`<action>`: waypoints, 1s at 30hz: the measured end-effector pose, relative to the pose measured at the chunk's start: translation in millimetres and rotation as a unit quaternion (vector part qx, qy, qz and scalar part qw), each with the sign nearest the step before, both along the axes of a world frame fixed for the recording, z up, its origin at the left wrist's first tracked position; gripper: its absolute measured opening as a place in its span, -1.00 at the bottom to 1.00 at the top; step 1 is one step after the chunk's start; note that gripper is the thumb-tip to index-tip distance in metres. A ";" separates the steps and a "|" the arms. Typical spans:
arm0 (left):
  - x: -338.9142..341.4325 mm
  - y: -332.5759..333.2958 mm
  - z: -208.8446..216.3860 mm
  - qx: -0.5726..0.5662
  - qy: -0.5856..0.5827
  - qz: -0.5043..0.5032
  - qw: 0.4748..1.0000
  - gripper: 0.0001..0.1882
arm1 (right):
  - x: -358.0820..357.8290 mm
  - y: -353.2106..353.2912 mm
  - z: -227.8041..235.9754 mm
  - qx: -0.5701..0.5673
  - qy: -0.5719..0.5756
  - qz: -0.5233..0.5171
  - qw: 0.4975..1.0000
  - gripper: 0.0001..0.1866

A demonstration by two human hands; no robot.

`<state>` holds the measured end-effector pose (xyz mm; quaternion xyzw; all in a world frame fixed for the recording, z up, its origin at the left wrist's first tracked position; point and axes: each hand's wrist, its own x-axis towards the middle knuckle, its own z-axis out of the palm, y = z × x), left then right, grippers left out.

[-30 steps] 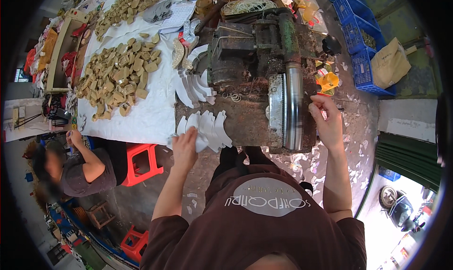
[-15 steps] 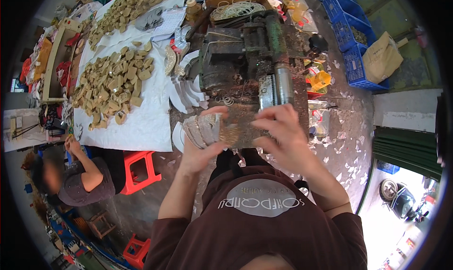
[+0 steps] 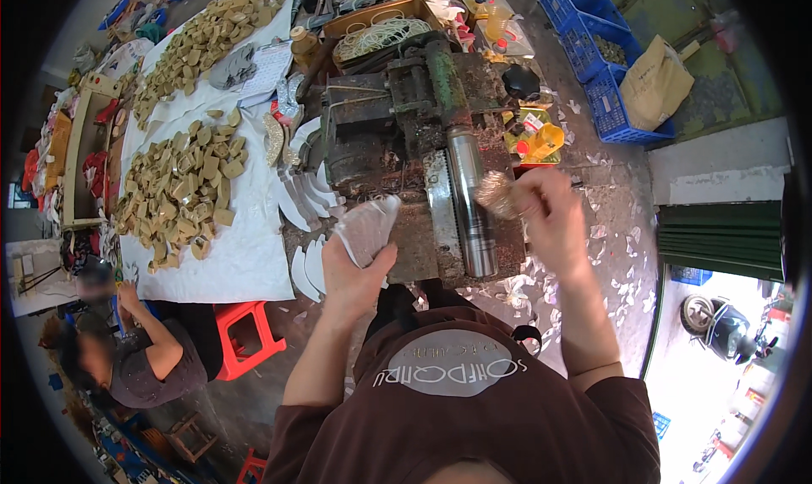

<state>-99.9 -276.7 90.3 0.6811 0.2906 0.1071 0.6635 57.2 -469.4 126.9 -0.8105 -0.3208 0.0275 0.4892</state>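
My left hand [image 3: 353, 274] is closed around a whitish, curved, thin piece [image 3: 369, 232], holding it over the near edge of the workbench. My right hand [image 3: 551, 218], raised to the right of a shiny metal cylinder [image 3: 474, 205], pinches a gold glittery piece [image 3: 497, 195] that looks like a small bundle or folded strip; its exact kind is unclear. Next to the cylinder runs a toothed metal rack [image 3: 441, 201], part of a dark, worn machine [image 3: 372, 129]. Left of it, several white curved strips [image 3: 300, 203] lie fanned out at the bench edge.
To the left, a white-covered table [image 3: 254, 260] carries heaps of tan blocks [image 3: 182, 184]. A person [image 3: 161, 361] sits beside a red stool [image 3: 245, 340]. Blue crates [image 3: 605, 78] stand at the far right; a tray of cord [image 3: 381, 38] lies behind the machine. Scraps litter the floor.
My right hand has moved away to the right with the gold piece, apart from my left hand. The left hand's piece now shows a whitish face instead of glittery bands. The view has shifted.
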 end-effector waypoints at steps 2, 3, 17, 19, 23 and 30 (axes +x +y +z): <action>-1.5 7.7 -1.2 0.027 0.014 -0.099 0.995 -0.53 | 24.0 -24.1 0.0 -0.091 0.047 0.002 0.995 -0.95; 2.2 5.9 -1.9 0.081 -0.006 -0.144 0.986 -0.51 | 34.4 -37.0 -13.3 -0.122 0.078 0.011 0.989 -0.96; -5.9 3.5 -14.5 0.162 0.019 -0.154 0.975 -0.48 | 11.5 -10.8 -48.7 -0.066 0.051 -0.007 0.996 -0.86; -28.4 27.3 -24.6 0.183 0.035 -0.105 0.977 -0.47 | 8.6 -8.4 -45.6 -0.049 0.060 -0.019 0.997 -0.85; -79.0 74.5 -65.3 0.400 0.115 -0.048 0.908 -0.45 | 10.2 -13.0 -50.2 -0.036 0.080 -0.041 0.995 -0.80; -142.3 69.8 -140.2 0.531 0.251 -0.323 0.742 -0.42 | 7.0 -6.0 -51.0 -0.022 0.093 -0.030 0.995 -0.80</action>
